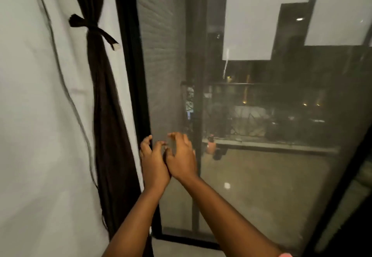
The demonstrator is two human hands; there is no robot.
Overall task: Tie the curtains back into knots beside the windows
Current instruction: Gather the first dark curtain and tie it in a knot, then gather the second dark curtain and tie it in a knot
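Head view: the dark brown curtain hangs gathered left of the black window frame, already cinched by a tie band knotted high on it. Both hands hover right of that frame, in front of the glass, heels touching; the left hand and right hand have fingers loosely curled, gripping nothing. This bundle looks done, so the next step is probably checking the knot: tug the band's ends evenly, keeping the folds bunched tight against the white wall.
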